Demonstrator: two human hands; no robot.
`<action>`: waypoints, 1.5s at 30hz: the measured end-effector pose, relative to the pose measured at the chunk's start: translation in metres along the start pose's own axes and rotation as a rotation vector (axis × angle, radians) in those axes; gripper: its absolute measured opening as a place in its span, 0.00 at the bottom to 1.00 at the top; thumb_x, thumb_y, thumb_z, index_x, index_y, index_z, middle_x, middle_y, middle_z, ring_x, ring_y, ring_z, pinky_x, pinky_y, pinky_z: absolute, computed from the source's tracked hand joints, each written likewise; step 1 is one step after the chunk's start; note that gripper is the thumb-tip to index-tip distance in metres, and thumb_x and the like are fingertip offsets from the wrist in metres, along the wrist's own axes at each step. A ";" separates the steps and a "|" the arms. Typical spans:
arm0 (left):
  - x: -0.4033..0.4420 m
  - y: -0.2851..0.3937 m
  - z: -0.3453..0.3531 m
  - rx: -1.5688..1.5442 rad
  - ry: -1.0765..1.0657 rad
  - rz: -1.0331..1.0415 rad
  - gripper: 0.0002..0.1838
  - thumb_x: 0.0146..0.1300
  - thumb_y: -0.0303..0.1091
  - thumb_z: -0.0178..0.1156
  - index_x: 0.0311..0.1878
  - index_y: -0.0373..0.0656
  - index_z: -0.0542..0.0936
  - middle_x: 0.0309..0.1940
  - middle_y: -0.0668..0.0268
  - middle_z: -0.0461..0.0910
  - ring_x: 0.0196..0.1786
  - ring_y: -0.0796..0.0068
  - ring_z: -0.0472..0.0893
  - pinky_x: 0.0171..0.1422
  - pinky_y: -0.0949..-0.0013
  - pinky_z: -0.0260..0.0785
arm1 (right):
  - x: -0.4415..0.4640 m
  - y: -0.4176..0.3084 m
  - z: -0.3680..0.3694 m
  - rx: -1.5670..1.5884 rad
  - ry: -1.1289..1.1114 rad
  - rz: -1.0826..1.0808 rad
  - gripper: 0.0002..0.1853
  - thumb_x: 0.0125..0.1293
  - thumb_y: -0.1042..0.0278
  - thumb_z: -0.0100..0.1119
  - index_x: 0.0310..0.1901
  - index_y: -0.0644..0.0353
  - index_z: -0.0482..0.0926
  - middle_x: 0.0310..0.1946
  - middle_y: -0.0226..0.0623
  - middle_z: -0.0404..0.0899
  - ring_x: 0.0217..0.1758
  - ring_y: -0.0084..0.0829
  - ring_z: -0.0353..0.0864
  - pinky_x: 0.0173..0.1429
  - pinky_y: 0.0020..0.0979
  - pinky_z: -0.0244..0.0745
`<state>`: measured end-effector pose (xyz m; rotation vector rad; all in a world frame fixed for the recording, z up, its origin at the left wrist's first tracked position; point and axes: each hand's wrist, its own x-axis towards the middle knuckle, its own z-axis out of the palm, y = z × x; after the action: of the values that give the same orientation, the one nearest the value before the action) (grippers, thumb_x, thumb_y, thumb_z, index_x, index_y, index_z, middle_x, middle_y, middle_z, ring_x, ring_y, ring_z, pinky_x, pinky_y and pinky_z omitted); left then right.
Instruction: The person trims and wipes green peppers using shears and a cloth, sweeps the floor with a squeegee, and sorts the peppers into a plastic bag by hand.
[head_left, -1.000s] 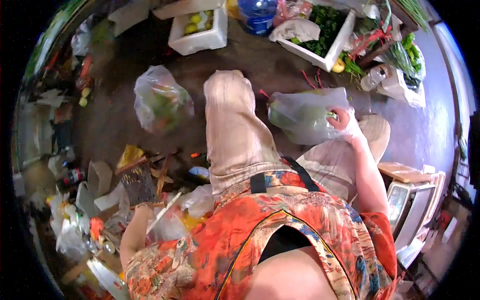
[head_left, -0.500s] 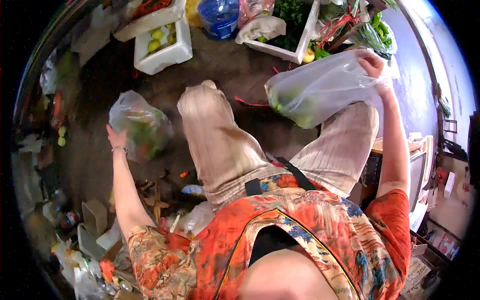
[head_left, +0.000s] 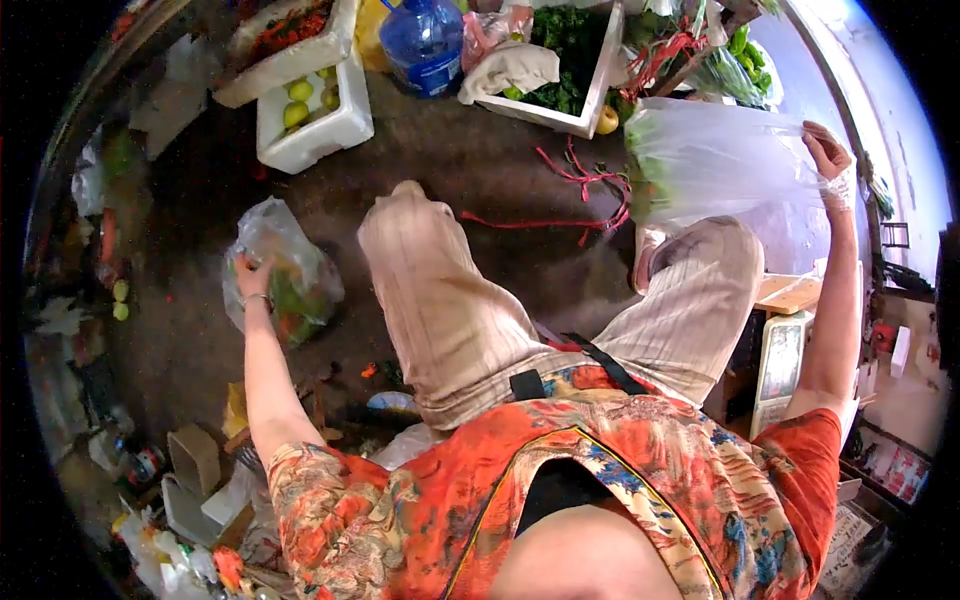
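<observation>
My left hand [head_left: 252, 277] is at the near left side of a clear plastic bag [head_left: 305, 262], its fingers bent onto the film. Green and orange produce shows blurred inside that bag. On the right, my right hand [head_left: 826, 152] pinches the gathered end of a long translucent plastic bag [head_left: 735, 150], which stretches leftward above my right knee. Leafy green vegetables [head_left: 650, 170] fill its far left end. White lacy material [head_left: 840, 188] wraps my right wrist. Red ties [head_left: 585, 185] lie on the dark floor between the two bags.
White foam boxes hold yellow-green fruit [head_left: 297, 103] and dark leafy greens [head_left: 575, 60]. Between them stands a blue water jug [head_left: 422, 50]. A weighing scale [head_left: 783, 360] is beside my right leg. Rubbish and plastic bags [head_left: 180, 560] clutter the lower left.
My right hand has moved right and slightly down, drawing the long bag away from the red ties, which show more now. My left hand has shifted right, further over its bag.
</observation>
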<state>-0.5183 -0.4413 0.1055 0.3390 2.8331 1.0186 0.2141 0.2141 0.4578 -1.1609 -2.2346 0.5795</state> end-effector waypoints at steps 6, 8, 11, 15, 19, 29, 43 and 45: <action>0.006 -0.012 0.005 -0.075 -0.236 -0.161 0.28 0.47 0.32 0.70 0.53 0.37 0.76 0.54 0.60 0.76 0.53 0.68 0.76 0.59 0.68 0.67 | -0.007 0.021 -0.038 -0.204 0.046 -0.056 0.14 0.66 0.67 0.55 0.49 0.66 0.78 0.38 0.34 0.80 0.42 0.22 0.76 0.50 0.24 0.70; -0.015 -0.002 0.008 -0.064 -0.078 0.036 0.31 0.45 0.35 0.71 0.56 0.39 0.74 0.54 0.58 0.76 0.53 0.67 0.76 0.59 0.68 0.67 | -0.018 0.024 -0.033 -0.248 0.026 -0.063 0.13 0.65 0.69 0.56 0.48 0.66 0.78 0.35 0.31 0.79 0.39 0.21 0.74 0.47 0.24 0.70; -0.022 0.000 0.013 -0.088 0.021 0.107 0.44 0.38 0.40 0.74 0.62 0.42 0.67 0.54 0.55 0.75 0.56 0.61 0.75 0.60 0.64 0.67 | -0.044 0.023 -0.008 -0.152 -0.100 -0.043 0.10 0.65 0.72 0.55 0.45 0.65 0.77 0.27 0.28 0.73 0.31 0.17 0.68 0.37 0.21 0.67; -0.038 0.043 -0.005 0.192 -0.032 -0.050 0.55 0.31 0.43 0.75 0.67 0.46 0.59 0.56 0.53 0.74 0.58 0.54 0.74 0.62 0.59 0.67 | -0.070 0.017 0.014 -0.138 -0.342 0.098 0.10 0.64 0.71 0.55 0.45 0.65 0.76 0.27 0.32 0.75 0.29 0.19 0.71 0.37 0.23 0.69; -0.034 0.050 0.007 0.372 0.137 -0.056 0.60 0.32 0.46 0.75 0.71 0.49 0.52 0.59 0.50 0.71 0.60 0.51 0.72 0.64 0.57 0.66 | -0.099 0.117 0.044 -0.368 -0.611 -0.182 0.15 0.63 0.71 0.53 0.52 0.62 0.75 0.41 0.40 0.78 0.42 0.31 0.77 0.48 0.31 0.73; -0.049 0.067 0.012 0.250 -0.107 -0.221 0.21 0.51 0.44 0.61 0.49 0.47 0.79 0.44 0.54 0.81 0.49 0.52 0.79 0.57 0.59 0.68 | -0.135 0.087 0.042 -0.352 -0.905 0.496 0.13 0.64 0.69 0.47 0.46 0.62 0.77 0.31 0.37 0.79 0.30 0.28 0.78 0.31 0.29 0.72; -0.038 0.249 -0.146 -0.278 0.381 0.136 0.15 0.65 0.38 0.55 0.26 0.39 0.73 0.19 0.69 0.73 0.21 0.80 0.72 0.27 0.71 0.66 | -0.104 -0.094 0.048 -0.279 -0.451 0.006 0.15 0.61 0.70 0.55 0.50 0.63 0.75 0.36 0.48 0.80 0.40 0.41 0.80 0.46 0.36 0.73; -0.056 0.308 -0.157 -0.348 0.302 0.313 0.14 0.66 0.38 0.55 0.26 0.40 0.73 0.18 0.71 0.71 0.20 0.81 0.71 0.27 0.73 0.65 | -0.102 -0.088 0.067 -0.218 -0.517 -0.064 0.14 0.61 0.69 0.56 0.49 0.62 0.75 0.38 0.47 0.78 0.40 0.44 0.78 0.45 0.38 0.73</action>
<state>-0.4392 -0.3206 0.4249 0.6535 2.8271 1.7296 0.1669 0.0735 0.4319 -1.1320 -2.8218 0.6828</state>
